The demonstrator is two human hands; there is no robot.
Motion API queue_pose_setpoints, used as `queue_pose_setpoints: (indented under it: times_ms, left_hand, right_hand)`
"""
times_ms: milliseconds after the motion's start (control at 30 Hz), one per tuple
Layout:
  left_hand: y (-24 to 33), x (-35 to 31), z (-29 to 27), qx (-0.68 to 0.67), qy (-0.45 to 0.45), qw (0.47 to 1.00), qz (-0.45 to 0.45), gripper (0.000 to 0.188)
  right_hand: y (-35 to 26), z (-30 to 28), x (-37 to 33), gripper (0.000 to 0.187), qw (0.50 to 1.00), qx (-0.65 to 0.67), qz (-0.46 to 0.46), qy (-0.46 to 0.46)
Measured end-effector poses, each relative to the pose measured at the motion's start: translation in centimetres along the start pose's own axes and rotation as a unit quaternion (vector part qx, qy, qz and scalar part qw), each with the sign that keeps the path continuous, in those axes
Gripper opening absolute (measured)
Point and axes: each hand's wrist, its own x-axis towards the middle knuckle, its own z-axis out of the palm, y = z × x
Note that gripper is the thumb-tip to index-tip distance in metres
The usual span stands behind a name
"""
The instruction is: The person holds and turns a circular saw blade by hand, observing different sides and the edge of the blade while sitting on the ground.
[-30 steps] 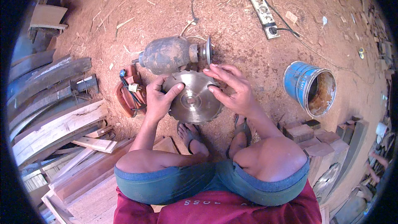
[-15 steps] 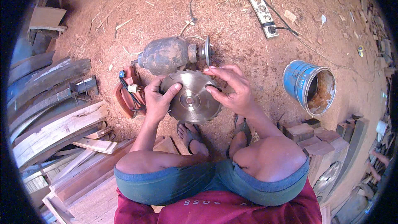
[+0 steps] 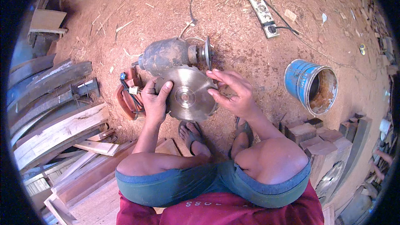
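A round metal circular saw blade (image 3: 196,85) with a toothed rim is held tilted above the ground between my knees and a motor. My left hand (image 3: 155,102) grips its left rim, thumb on the face and fingers behind. At the opposite rim, my right hand (image 3: 238,93) has its thumb and fingers apart, with the tips at the teeth; whether they touch is hard to tell. Just beyond the blade lies a dusty bench grinder motor (image 3: 166,54) with a thin grinding disc (image 3: 208,53) on its right end, close to my right fingertips.
An orange power tool (image 3: 127,100) with a coiled cord lies left of the blade. To the right stands a tipped blue bucket (image 3: 301,81). A power strip (image 3: 262,13) lies farther off. Planks (image 3: 62,129) are stacked left, wood blocks (image 3: 302,132) right, with another saw blade (image 3: 331,179).
The saw blade has shifted slightly left and turned a little, my left hand moving with it. My right fingers have dropped slightly and now sit nearer the blade's outer edge.
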Motion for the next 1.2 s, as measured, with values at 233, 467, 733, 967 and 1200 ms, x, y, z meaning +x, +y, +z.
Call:
queue_pose_setpoints:
  times_ms: [233,467,733,967,1200]
  left_hand:
    - [-1.2,0.0,-0.1,-0.099,0.006,0.994,-0.045,0.03]
    - [-1.1,0.2,0.5,-0.162,0.053,0.983,-0.07,0.034]
    - [-1.7,0.2,0.1,-0.165,0.052,0.983,-0.054,0.033]
    - [-1.2,0.2,0.0,-0.143,0.058,0.988,-0.029,0.023]
    - [-1.2,0.2,-0.1,-0.139,0.061,0.988,-0.025,0.023]
  right_hand:
    - [0.4,0.4,-0.7,0.052,0.999,0.019,0.031,0.03]
    - [0.9,0.7,-1.3,0.052,0.996,0.048,0.061,0.036]
    - [1.2,1.0,-1.6,0.052,0.994,0.066,0.072,0.046]
    - [0.6,0.9,-0.9,0.054,0.996,0.033,0.068,0.056]
    - [0.9,0.8,-1.0,0.057,0.998,0.004,0.039,0.046]
